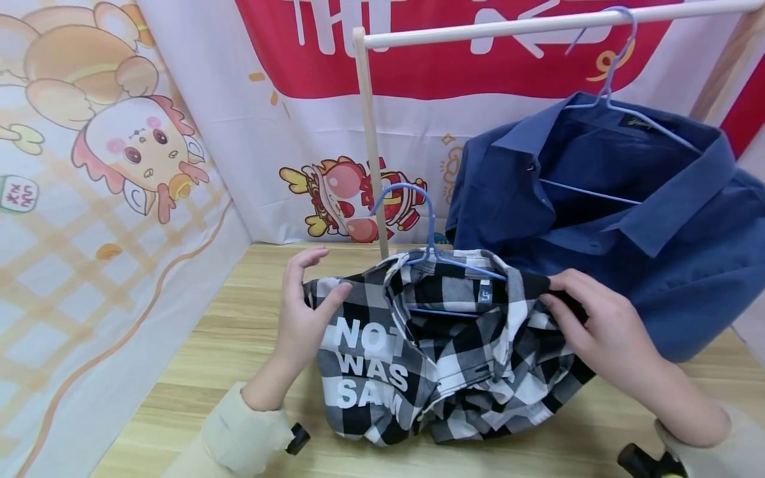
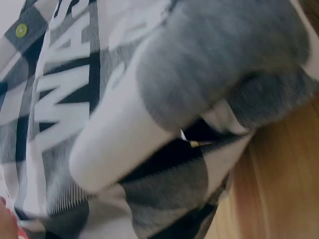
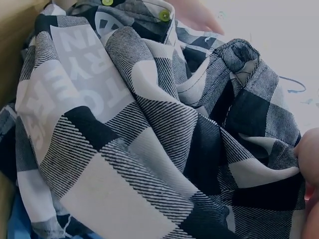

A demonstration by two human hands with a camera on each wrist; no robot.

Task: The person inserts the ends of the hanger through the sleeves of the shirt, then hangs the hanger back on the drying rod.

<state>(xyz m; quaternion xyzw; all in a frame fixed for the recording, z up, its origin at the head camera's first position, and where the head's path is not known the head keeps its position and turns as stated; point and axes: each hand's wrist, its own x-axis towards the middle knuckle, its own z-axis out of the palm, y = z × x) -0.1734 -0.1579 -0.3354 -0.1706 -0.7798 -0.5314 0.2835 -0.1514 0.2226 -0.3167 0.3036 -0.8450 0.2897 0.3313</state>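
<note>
A black, white and grey checked shirt (image 1: 382, 372) with white lettering sits on a blue wire hanger (image 1: 431, 222), whose hook stands up out of the collar. At the shirt's left shoulder is my left hand (image 1: 305, 315), thumb over the front and fingers curved behind and above the edge. The other shoulder is pinched between thumb and fingers of my right hand (image 1: 603, 322). Lower folds of the shirt bunch over the table. In the right wrist view, fingers (image 3: 310, 159) grip the cloth at the right edge. The left wrist view shows a blurred sleeve (image 2: 199, 64) and a yellow-green button (image 2: 21, 30).
Behind on the right, a dark blue shirt (image 1: 675, 279) hangs by another hanger (image 1: 608, 79) from a wooden rack (image 1: 508, 28). The rack's left post (image 1: 367, 119) stands behind the checked shirt. Printed cloth (image 1: 203, 73) borders the wooden table (image 1: 197, 358).
</note>
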